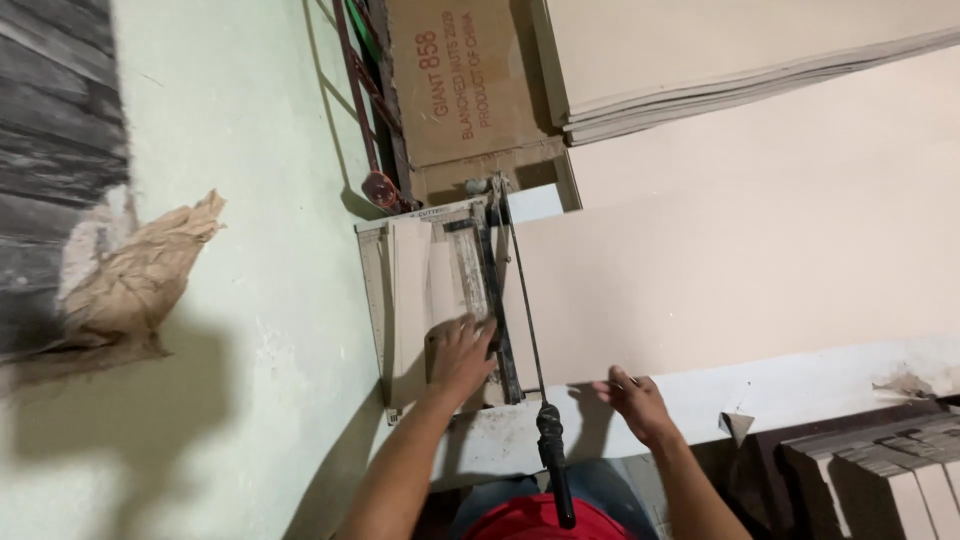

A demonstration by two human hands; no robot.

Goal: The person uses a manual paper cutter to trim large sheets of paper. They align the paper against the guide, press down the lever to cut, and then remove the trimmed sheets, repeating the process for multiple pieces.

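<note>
A paper cutter [400,300] with a pale base sits on the table against the green wall. Its long blade arm [522,300] is raised, and the black handle [555,460] hangs free near my body. My left hand [458,355] presses flat on narrow cut strips of beige board [415,280] lying on the cutter base. My right hand [632,398] rests with fingers spread on the near edge of a large beige sheet [740,280] that reaches from the blade out to the right.
A stack of beige sheets [740,60] and a brown cardboard box [465,85] stand at the back. Cut strips are piled at the lower right [880,470]. Crumpled brown paper [140,280] hangs on the wall at left. The white table edge [800,390] runs along the front.
</note>
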